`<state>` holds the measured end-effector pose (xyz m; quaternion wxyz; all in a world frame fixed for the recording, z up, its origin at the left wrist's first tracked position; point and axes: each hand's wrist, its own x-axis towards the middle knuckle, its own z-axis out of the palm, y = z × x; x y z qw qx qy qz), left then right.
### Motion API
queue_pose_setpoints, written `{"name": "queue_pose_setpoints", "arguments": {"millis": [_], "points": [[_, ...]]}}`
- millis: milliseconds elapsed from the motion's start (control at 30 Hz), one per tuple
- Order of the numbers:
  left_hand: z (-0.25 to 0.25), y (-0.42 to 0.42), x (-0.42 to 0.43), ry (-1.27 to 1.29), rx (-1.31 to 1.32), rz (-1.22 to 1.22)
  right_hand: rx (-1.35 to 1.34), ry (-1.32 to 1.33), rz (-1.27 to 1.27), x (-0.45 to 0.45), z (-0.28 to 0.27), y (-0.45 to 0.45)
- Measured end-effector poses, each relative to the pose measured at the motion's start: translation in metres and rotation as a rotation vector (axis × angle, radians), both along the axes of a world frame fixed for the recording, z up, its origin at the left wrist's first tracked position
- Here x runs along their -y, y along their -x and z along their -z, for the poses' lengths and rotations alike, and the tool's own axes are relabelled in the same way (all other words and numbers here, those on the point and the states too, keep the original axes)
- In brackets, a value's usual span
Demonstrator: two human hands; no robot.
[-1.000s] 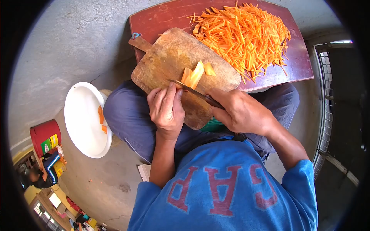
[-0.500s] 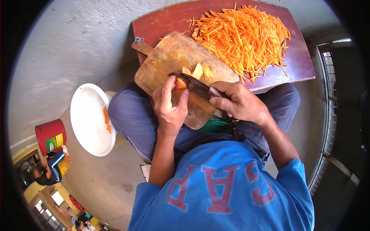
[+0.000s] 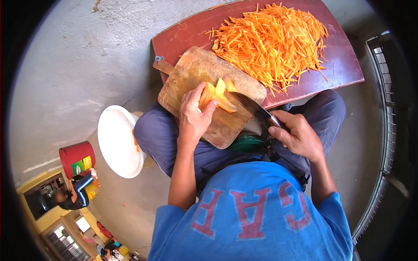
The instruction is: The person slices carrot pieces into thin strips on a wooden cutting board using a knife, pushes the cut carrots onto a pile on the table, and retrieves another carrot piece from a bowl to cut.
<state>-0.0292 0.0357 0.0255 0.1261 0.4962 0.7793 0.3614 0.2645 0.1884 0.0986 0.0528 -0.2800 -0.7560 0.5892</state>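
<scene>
My right hand (image 3: 300,137) is closed around the handle of a kitchen knife (image 3: 254,106). Its dark blade slants up and left over the cutting board (image 3: 187,74), the tip close to the slices. With fingers and thumb, my left hand (image 3: 192,119) grips a bunch of yellow-orange carrot slices (image 3: 208,96) on the board. Other slices (image 3: 221,86) fan out to the right of that bunch, touching it. The worn wooden board rests over my lap, with its handle pointing to the upper left.
A large heap of thin orange strips (image 3: 274,45) lies on the red table (image 3: 344,61) beyond the board. On the floor at left stands a white basin (image 3: 117,141) with some orange pieces. Farther back are a red bucket (image 3: 77,158) and a person (image 3: 76,193).
The knife has moved right and down, away from my left fingertips. My left hand now presses on the slices, which spread out more to the right. The whole view has shifted slightly.
</scene>
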Motion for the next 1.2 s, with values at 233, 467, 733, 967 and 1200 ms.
{"name": "queue_pose_setpoints", "arguments": {"millis": [233, 467, 733, 967, 1200], "points": [[-0.010, 0.009, -0.018, 0.102, 0.062, 0.123, -0.014, -0.038, -0.036, 0.002, 0.003, -0.020], [0.015, 0.038, -0.021, 0.066, 0.542, 0.032, -0.004, -0.080, -0.243, 0.003, -0.001, -0.016], [0.030, 0.050, 0.006, -0.079, 0.424, -0.230, 0.018, -0.231, -0.245, 0.007, 0.008, 0.014], [0.011, 0.002, 0.022, 0.001, -0.186, -0.114, -0.002, -0.380, -0.191, 0.006, 0.001, 0.032], [0.013, 0.006, 0.015, -0.056, -0.209, 0.032, 0.176, -0.210, -0.149, 0.000, -0.013, 0.025]]}}
